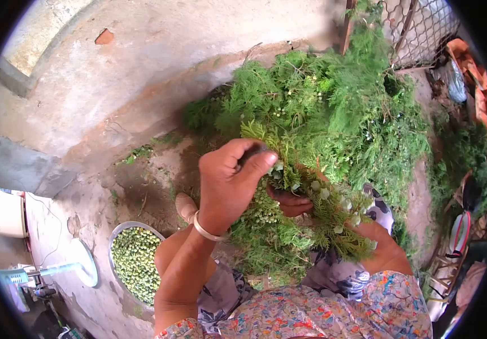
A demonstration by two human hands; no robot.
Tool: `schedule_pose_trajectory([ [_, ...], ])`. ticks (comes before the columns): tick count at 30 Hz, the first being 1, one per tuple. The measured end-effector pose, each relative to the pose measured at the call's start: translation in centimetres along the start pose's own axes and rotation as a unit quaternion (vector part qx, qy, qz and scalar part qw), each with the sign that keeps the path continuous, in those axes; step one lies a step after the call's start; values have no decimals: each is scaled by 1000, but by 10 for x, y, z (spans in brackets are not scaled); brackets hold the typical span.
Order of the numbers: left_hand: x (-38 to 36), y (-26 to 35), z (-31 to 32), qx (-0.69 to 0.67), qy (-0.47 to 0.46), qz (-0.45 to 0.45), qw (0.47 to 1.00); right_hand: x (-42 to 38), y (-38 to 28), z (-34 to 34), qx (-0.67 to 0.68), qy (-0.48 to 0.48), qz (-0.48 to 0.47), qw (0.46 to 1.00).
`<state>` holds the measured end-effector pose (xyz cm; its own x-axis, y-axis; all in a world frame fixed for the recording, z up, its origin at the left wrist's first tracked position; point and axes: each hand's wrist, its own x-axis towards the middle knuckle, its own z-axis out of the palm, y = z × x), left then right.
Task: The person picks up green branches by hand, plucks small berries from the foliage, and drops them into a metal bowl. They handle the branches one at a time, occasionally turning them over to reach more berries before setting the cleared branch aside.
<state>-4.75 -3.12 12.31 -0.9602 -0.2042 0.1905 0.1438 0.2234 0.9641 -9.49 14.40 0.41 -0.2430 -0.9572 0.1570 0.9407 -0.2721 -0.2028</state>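
My left hand (pixel 229 179), with a pale bangle at the wrist, is closed in a pinch at the upper end of a leafy evergreen sprig (pixel 334 217). Whatever lies between its thumb and fingers is hidden. My right hand (pixel 293 202) is wrapped round the stem of that sprig, partly covered by the leaves. Pale green seed cones (pixel 324 194) dot the sprig, which hangs across my right forearm. Beyond both hands lies a big heap of cut evergreen branches (pixel 311 107), some bearing cones.
A round metal basin (pixel 113 248) full of green cones stands on the floor at left, beside a pale blue fan (pixel 85 263). A plastered wall (pixel 142 68) runs behind the heap. Wire mesh (pixel 424 28) and orange cloth (pixel 475 73) are at upper right.
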Motion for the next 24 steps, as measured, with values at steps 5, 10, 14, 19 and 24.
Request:
schedule_pose_trajectory([
  [5,-8,-29,5,10,-25,-9,1000,4,-2,-2,-3,-34,38,999],
  [10,-8,-30,-4,-168,-40,-182,968,1,6,2,25,8,10,1000],
  [14,-6,-29,-10,-243,-23,-239,940,-1,3,-5,-2,7,53,999],
  [19,19,-44,-59,-324,117,-213,914,8,-2,-24,62,-207,112,970],
  [24,14,-40,-68,-455,92,-231,855,5,-8,-39,117,-268,133,947],
])
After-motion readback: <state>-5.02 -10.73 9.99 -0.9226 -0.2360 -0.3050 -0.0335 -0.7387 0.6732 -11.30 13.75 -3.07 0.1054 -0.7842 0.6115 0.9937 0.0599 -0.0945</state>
